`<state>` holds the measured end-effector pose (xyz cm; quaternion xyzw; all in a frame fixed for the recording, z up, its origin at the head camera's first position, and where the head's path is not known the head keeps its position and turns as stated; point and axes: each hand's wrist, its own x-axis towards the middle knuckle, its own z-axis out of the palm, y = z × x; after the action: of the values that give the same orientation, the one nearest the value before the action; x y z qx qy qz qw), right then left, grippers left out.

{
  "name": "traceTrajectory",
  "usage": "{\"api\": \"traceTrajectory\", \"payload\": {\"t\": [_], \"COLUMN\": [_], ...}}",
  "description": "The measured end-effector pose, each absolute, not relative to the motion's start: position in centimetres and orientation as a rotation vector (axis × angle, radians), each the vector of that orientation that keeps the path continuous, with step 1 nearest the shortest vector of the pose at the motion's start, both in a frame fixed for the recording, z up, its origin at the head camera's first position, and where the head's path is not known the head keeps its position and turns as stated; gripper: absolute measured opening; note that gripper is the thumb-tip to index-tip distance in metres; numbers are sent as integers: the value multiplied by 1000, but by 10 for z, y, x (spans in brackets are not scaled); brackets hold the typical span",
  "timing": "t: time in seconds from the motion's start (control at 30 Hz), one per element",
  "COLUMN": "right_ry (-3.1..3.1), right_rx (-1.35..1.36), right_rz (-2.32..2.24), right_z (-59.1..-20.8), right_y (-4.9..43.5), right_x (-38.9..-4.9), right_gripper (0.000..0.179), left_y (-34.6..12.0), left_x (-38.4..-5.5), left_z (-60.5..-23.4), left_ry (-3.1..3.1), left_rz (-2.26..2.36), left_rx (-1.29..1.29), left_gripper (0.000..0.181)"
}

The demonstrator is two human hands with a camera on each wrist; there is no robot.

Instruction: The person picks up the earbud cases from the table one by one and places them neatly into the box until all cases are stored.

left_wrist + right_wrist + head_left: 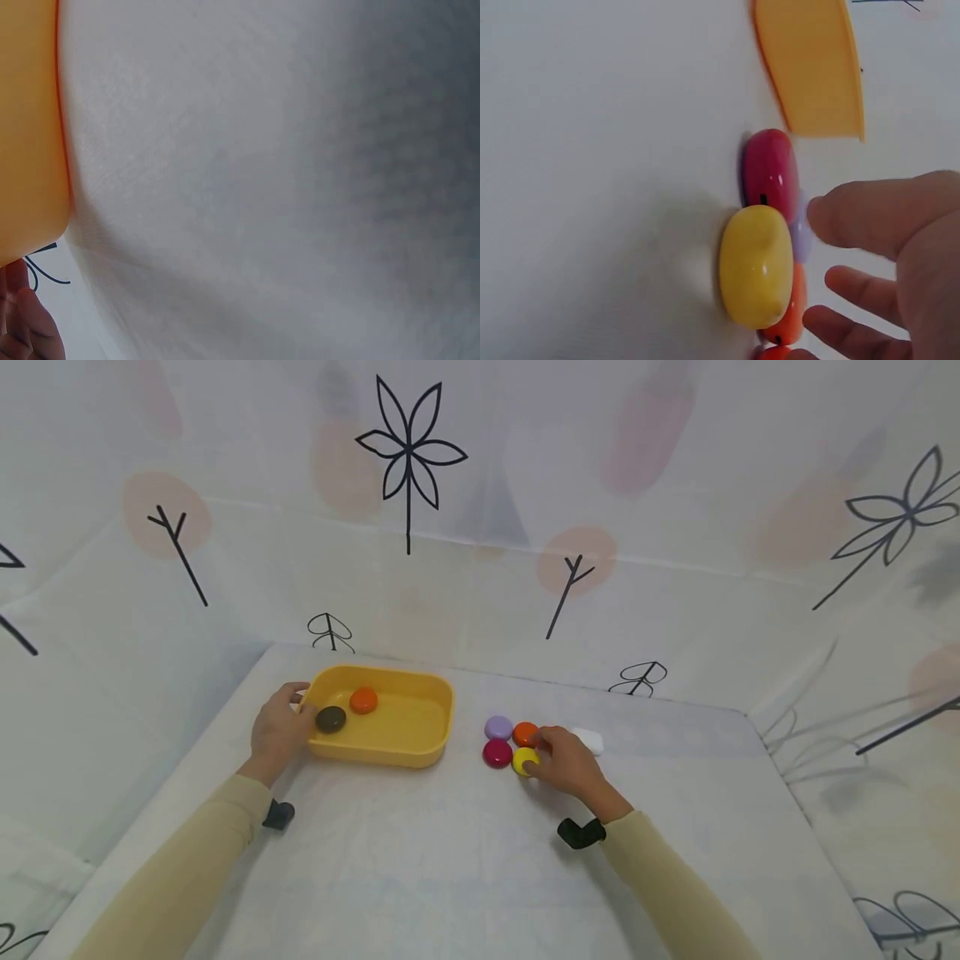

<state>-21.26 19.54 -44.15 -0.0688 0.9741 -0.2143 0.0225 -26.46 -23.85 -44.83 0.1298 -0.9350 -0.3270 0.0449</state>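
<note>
My left hand grips the left end of a yellow plastic tray, thumb at its rim. Inside the tray lie an orange rounded piece and a dark olive one. Over a close cluster on the table hovers my right hand, thumb and fingers spread apart with nothing between them. That cluster has a lilac piece, a crimson piece, an orange-red piece and a glossy yellow piece. Fingertips overlap the orange-red and yellow pieces in the head view.
A white object lies behind my right hand, partly hidden by it. White cloth covers the table. Patterned fabric rises behind and at both sides.
</note>
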Motion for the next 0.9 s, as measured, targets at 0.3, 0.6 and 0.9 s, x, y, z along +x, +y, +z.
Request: {"api": "traceTrajectory", "payload": {"t": [0.3,0.6,0.9], "right_ry": [3008,2930,2935], "right_rx": [-275,-320,-373], "right_rz": [-819,-1002,-1066], "right_z": [-429,-415,-406], "right_y": [185,163,142], "right_x": [-215,-220,-228], "right_gripper": [44,41,33], "left_y": [-238,-236,-237], "left_x": [-265,-265,-264], "left_z": [-449,-449,-448], "left_ry": [-2844,-2844,-2858], "left_rz": [-1002,-993,-1005], "left_rx": [381,403,400], "left_gripper": [48,48,49]}}
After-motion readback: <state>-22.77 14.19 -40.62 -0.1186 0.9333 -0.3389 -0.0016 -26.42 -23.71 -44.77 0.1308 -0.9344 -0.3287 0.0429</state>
